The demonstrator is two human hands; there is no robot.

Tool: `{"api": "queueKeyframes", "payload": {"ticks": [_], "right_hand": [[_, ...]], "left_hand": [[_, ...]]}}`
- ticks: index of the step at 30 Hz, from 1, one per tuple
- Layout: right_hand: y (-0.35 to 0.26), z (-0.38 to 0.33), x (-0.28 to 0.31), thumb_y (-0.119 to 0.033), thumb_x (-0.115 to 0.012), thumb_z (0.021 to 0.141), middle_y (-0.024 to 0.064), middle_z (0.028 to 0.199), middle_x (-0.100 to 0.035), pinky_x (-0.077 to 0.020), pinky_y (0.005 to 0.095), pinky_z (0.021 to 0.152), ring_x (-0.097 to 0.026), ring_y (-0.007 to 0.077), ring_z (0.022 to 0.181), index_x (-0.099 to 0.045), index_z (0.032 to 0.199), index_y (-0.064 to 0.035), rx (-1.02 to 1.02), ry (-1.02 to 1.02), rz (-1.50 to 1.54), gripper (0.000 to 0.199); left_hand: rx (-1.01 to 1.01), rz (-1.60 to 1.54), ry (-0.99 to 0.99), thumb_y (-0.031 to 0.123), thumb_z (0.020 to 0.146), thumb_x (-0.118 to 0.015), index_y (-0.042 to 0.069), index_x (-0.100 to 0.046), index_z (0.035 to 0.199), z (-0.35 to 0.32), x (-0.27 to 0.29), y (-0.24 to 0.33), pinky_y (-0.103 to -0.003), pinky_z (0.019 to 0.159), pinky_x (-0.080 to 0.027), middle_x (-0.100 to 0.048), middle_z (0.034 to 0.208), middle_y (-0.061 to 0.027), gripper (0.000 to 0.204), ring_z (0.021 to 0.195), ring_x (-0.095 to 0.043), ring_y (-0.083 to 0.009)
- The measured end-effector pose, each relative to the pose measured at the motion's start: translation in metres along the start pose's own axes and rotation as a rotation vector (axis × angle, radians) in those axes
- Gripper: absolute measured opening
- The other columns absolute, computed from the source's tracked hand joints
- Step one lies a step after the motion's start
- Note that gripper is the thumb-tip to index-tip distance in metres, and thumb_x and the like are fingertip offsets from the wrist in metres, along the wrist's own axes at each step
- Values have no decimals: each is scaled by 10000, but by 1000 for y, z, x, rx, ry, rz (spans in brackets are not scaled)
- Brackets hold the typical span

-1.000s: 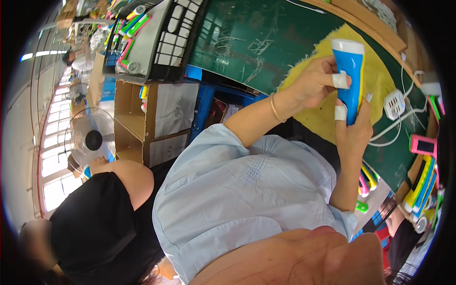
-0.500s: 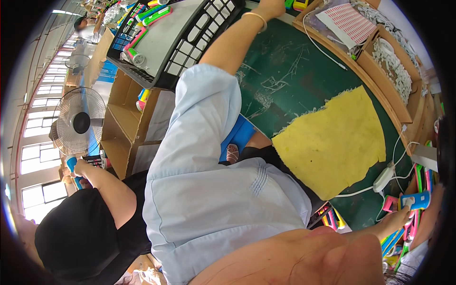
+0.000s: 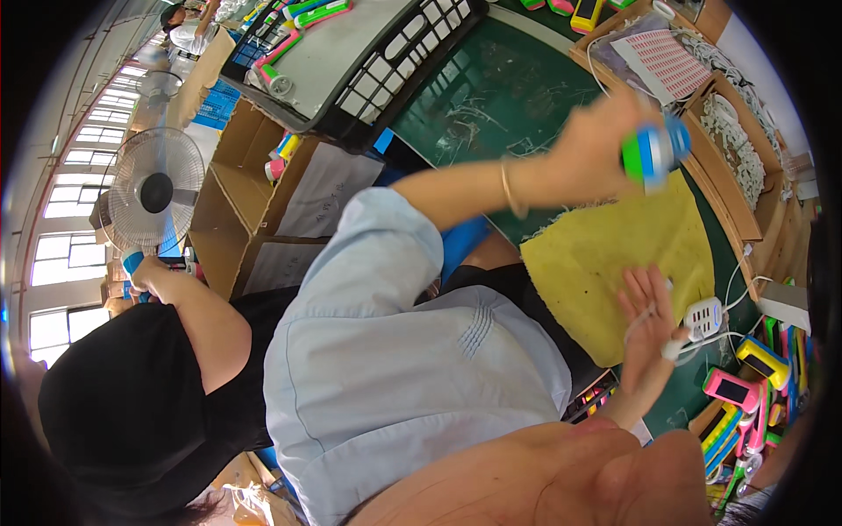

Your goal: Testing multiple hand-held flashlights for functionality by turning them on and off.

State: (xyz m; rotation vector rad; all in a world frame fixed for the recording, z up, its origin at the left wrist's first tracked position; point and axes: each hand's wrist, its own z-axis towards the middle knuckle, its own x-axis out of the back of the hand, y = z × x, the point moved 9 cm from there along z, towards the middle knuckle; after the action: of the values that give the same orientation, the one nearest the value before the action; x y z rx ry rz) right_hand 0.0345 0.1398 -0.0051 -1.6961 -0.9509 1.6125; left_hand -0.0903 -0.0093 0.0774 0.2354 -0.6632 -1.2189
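My left hand [image 3: 601,145], with a bracelet at its wrist, is raised over the far part of a yellow cloth [image 3: 605,250]. It is closed around a blue, white and green plastic piece [image 3: 647,158], blurred by motion, so its exact kind does not show. My right hand [image 3: 645,320] lies low over the cloth's right part with its fingers stretched out. A thin white cable [image 3: 638,326] crosses its fingers. Beside its thumb is a white plug end [image 3: 673,350], and just to the right lies a white multi-port charger [image 3: 702,318].
A green tabletop [image 3: 526,96] lies under the cloth. Coloured handheld devices [image 3: 732,388] are heaped at the right. A black basket [image 3: 351,105] stands at the far left, and a cardboard box of white cables [image 3: 732,140] at the far right. A co-worker in black [image 3: 149,412] sits left, near a fan [image 3: 156,193].
My left hand has come back from the far edge to above the cloth, with the plastic piece in it. My right hand has left a blue piece at the right heap and moved onto the cloth.
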Motion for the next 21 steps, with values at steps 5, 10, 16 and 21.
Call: {"api": "queueKeyframes", "payload": {"ticks": [5, 10, 16, 21], "right_hand": [[-29, -48, 20, -271, -499, 854, 190, 1069, -529, -426, 337, 858, -527, 249, 983, -467, 1089, 77, 422, 682, -108, 421], [-8, -37, 14, -188, -627, 800, 76, 746, -558, -429, 262, 586, -542, 144, 647, -465, 1020, 4, 210, 404, -651, 334], [42, -40, 20, -183, -530, 873, 100, 974, -548, -408, 261, 784, -526, 145, 877, -429, 1170, 50, 177, 166, -621, 391], [27, -46, 50, -130, -473, 890, 106, 980, -571, -426, 214, 679, -541, 107, 816, -475, 1142, 32, 181, 349, -511, 299]], "left_hand": [[-283, -670, -313, 131, 681, -709, 105, -458, 1147, -107, -21, 129, -422, 810, -445, -477, 1176, -168, 529, 1013, -526, -293], [538, -900, -427, 204, 708, -702, 47, -321, 1295, -114, -48, 59, -379, 993, -263, -370, 1286, -143, 716, 1194, -366, -248], [1015, -1247, -332, 176, 775, -634, 19, -425, 1087, -116, -89, 41, -314, 692, -492, -575, 873, -89, 407, 785, -583, -187], [1198, -1315, -520, 215, 802, -611, 43, -458, 941, -105, -112, 43, -306, 593, -506, -549, 779, -70, 269, 645, -560, -169]]}}
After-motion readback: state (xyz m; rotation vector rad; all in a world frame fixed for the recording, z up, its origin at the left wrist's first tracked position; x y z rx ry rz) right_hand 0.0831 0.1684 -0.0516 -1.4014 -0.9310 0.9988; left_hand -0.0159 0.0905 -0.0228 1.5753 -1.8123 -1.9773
